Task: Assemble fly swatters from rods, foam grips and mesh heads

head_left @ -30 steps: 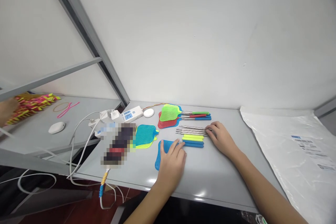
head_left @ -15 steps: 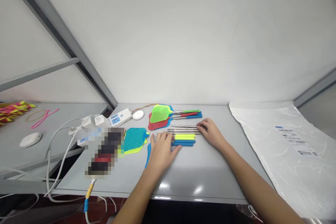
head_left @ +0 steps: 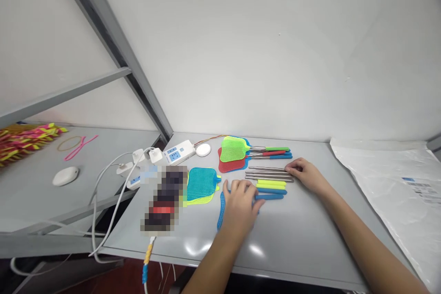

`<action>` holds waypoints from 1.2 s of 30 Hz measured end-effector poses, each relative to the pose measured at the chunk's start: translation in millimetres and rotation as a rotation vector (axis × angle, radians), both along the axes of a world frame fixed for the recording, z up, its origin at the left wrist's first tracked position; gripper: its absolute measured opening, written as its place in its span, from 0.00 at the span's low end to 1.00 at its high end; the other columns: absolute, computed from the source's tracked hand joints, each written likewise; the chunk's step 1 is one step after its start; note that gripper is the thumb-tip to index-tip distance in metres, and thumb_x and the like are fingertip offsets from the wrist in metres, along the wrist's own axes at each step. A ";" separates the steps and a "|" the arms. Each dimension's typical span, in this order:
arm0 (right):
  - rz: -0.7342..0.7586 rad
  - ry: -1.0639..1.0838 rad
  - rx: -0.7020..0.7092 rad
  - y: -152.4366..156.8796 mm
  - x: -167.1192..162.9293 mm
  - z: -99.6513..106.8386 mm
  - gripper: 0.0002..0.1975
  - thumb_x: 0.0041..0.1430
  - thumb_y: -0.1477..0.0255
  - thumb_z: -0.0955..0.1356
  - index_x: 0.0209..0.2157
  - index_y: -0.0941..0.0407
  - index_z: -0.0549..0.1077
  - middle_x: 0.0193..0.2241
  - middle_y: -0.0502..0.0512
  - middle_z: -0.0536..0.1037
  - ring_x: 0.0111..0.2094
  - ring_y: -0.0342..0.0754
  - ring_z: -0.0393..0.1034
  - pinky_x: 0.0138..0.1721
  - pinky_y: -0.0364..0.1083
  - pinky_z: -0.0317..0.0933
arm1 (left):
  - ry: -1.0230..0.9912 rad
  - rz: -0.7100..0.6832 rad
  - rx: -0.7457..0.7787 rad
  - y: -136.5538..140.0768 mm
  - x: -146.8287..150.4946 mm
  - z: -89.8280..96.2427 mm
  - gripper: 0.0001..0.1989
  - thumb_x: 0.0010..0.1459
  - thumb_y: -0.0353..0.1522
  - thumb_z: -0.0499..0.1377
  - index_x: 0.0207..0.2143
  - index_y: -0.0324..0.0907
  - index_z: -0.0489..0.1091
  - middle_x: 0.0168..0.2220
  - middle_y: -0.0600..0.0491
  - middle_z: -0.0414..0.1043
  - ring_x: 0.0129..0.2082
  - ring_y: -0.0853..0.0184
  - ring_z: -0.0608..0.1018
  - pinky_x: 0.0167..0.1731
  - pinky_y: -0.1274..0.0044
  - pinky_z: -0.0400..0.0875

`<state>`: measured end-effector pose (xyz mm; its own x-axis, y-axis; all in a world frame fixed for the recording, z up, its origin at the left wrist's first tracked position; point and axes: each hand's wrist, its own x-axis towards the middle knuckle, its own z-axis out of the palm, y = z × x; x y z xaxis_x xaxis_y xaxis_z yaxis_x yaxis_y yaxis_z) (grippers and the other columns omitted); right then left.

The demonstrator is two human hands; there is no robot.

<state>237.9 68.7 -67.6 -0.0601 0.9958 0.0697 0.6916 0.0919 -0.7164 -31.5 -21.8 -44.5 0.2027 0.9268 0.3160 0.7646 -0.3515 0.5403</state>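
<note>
My left hand [head_left: 241,204] has its thumb and fingers around the left end of a blue handle [head_left: 269,197], and partly covers a blue fly swatter head [head_left: 221,211]. The fingertips of my right hand [head_left: 305,174] are closed at the right end of several thin metal rods [head_left: 267,173]. Between the hands lie yellow handles [head_left: 271,184] and another blue handle [head_left: 275,191], side by side. To the left, a teal swatter head [head_left: 201,183] rests over a yellow one [head_left: 200,200].
Fly swatters with green [head_left: 234,149] and red heads [head_left: 232,165] lie behind the rods. A power strip [head_left: 179,151] and a round white disc [head_left: 203,149] stand back left, near a pixelated object [head_left: 163,202] and cables. A white plastic bag [head_left: 386,193] covers the right side.
The view has turned left, so everything sits further right. The front blue handle has come away from its neighbour toward me with my left hand. My right hand stays at the rod ends.
</note>
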 end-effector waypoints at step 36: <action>-0.075 1.485 -0.244 -15.8 15.8 14.7 0.05 0.55 0.69 0.71 0.35 0.52 0.72 0.31 0.48 0.71 0.29 0.38 0.68 0.32 0.39 0.71 | -1.152 -0.421 -0.567 13.3 98.3 49.7 0.15 0.62 0.45 0.52 0.37 0.41 0.65 0.20 0.62 0.50 0.17 0.77 0.54 0.19 0.82 0.52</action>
<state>253.8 52.9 -52.9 -0.0353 0.9890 -0.1437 -0.6577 -0.1313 -0.7417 66.8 -8.5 5.1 0.3822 0.9192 0.0949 -0.3280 0.0389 0.9439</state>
